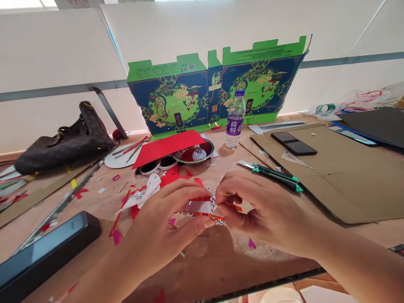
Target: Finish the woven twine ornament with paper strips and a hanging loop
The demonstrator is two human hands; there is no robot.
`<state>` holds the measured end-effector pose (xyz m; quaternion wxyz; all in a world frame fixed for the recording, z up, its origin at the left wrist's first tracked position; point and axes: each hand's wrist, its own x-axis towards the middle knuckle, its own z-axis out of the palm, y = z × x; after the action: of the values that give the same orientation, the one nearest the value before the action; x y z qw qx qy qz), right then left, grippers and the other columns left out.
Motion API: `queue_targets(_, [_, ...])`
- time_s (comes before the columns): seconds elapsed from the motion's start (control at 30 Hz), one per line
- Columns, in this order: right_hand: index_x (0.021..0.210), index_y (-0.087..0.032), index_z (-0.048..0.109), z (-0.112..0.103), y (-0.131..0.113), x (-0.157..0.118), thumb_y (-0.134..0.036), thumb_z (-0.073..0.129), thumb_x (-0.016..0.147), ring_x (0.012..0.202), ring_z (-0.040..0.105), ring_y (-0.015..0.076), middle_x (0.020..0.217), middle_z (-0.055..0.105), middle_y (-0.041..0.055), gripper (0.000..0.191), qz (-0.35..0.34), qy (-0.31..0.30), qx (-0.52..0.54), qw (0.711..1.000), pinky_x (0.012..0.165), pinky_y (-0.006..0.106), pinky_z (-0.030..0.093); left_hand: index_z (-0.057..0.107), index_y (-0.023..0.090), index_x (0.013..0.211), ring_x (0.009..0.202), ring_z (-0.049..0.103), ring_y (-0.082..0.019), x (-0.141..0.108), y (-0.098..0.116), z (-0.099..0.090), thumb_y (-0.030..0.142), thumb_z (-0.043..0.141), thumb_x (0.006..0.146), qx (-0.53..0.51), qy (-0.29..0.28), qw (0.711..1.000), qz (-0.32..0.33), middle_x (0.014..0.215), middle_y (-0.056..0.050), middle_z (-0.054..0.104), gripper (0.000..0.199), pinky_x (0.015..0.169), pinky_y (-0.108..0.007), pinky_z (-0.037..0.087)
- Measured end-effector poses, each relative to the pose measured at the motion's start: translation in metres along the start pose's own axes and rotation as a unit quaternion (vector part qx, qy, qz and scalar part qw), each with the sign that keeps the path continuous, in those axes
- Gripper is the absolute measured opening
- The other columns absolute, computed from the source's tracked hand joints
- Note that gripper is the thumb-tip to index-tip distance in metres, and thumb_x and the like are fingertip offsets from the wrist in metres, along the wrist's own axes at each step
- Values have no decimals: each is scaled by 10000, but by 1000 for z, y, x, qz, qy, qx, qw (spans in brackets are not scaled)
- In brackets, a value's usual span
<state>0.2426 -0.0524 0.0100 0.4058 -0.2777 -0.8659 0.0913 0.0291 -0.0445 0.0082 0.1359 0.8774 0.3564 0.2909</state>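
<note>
Near the table's front edge, a small red-and-white piece (198, 206) with black-and-white twisted cord (212, 198) round its edge is held between both hands. My left hand (179, 210) grips its left part, thumb below and fingers above. At its right end, my right hand (243, 204) pinches the cord, fingertips close together. An orange-red strip shows by the right fingertips. Part of the piece is hidden behind the fingers. Red paper (170, 147) lies over a metal bowl (208, 155) holding a patterned ball (199, 154).
Green-and-blue packaging (176, 99) stands behind a water bottle (235, 122). Cutters (277, 176) lie beside cardboard (353, 176) bearing a phone (293, 143). At left are a brown bag (63, 145) and a black box-shaped object (53, 252). Paper scraps litter the table (277, 248).
</note>
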Motion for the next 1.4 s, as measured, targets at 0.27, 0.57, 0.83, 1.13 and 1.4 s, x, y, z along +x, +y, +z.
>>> queue_targets(0.27, [1046,-162,567,-13,7,-3,-151,562,928,824,531,87,921,597,7,118,-28,-58,25,998,722,194,390,595,342,1094,1010,606,-84,0,-2,0,350,634,862,14,13,1000,-4,1117,72,632,236,854,-180,476])
queue_targets(0.57, [856,-143,540,-3,-1,-2,-98,551,896,713,471,81,782,531,-13,61,30,-22,12,999,655,178,372,593,297,1129,1063,610,-116,0,0,1,346,588,893,35,10,999,16,1152,33,652,241,890,-218,498])
queue_targets(0.83, [808,-209,548,4,-5,1,-118,590,839,599,456,60,685,518,-82,105,186,1,112,976,536,156,343,599,355,1094,1039,630,-105,1,-1,3,416,590,882,70,39,997,-1,1110,82,673,220,899,-211,504])
queue_targets(1.13, [1041,-213,578,-8,3,-3,-249,627,902,739,550,92,854,603,-22,151,80,-17,98,992,674,195,416,618,397,1094,966,659,-151,-3,-3,1,468,650,826,27,53,997,-48,1064,78,695,279,831,-259,521])
queue_targets(1.4, [1180,-213,584,-14,9,-3,-303,640,902,996,591,115,1086,646,22,298,41,-108,63,991,860,221,431,666,318,915,939,648,-125,0,0,-6,358,669,838,-43,35,998,-15,1025,46,680,87,837,-220,505])
